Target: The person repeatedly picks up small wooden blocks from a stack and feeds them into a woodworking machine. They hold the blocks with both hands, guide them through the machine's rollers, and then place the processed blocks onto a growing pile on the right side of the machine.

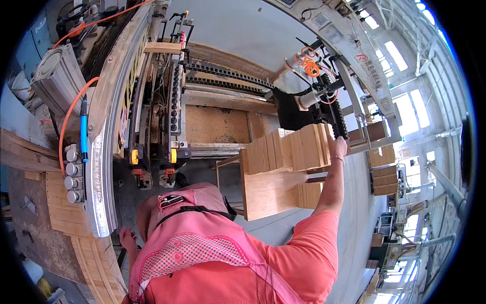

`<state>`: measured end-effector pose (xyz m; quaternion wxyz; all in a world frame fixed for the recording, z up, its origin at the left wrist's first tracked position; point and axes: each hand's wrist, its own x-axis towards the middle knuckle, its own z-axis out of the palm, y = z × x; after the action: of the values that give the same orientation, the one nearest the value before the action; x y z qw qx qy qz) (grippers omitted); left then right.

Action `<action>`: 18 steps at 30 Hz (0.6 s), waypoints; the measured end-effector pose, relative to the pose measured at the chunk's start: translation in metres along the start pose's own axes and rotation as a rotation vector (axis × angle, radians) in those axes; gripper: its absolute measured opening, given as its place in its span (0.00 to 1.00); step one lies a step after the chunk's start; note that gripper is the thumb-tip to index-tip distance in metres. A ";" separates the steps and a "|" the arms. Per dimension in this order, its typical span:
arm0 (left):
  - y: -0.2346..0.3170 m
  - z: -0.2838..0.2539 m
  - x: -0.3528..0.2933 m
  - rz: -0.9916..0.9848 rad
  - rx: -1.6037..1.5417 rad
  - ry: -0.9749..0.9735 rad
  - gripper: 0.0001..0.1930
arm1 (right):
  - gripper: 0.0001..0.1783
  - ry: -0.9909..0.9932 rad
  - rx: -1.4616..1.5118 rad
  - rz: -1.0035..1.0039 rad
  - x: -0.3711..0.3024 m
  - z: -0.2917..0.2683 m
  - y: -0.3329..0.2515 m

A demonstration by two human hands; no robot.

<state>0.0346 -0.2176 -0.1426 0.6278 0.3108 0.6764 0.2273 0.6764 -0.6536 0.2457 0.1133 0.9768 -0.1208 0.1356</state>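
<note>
My right arm reaches forward to a row of pale wooden boards [304, 148] stacked on a wooden stand [271, 195]. At the right end of the row, my right hand [338, 148] is closed against the end board, its fingertips partly hidden. My left hand [128, 239] hangs low at my left side, fingers loosely bent and apart, with nothing visible in it. Nearest to it are long stacked wooden strips [96, 261] at the lower left. A pink checked apron [195, 248] covers my front.
Ahead stands a machine with black chain tracks [228, 73] and a metal rail [101, 187]. A blue pen-like tool [84, 130] hangs by the rail near an orange hose [68, 119]. An air cylinder [309, 99] is above the boards. More wood stacks [385, 180] stand right.
</note>
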 end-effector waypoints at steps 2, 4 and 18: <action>0.009 0.010 0.004 0.027 0.009 -0.041 0.15 | 0.38 -0.046 -0.004 -0.007 0.007 0.017 0.019; 0.017 0.016 0.005 0.038 0.057 -0.074 0.15 | 0.37 -0.061 0.051 0.010 0.010 0.030 0.025; 0.037 0.036 -0.016 0.041 0.054 -0.117 0.14 | 0.27 0.125 0.193 -0.269 0.013 -0.025 -0.035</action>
<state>0.0751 -0.2057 -0.1089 0.6529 0.3542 0.6381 0.2030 0.6922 -0.6167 0.2658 0.0435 0.9802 0.0320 0.1905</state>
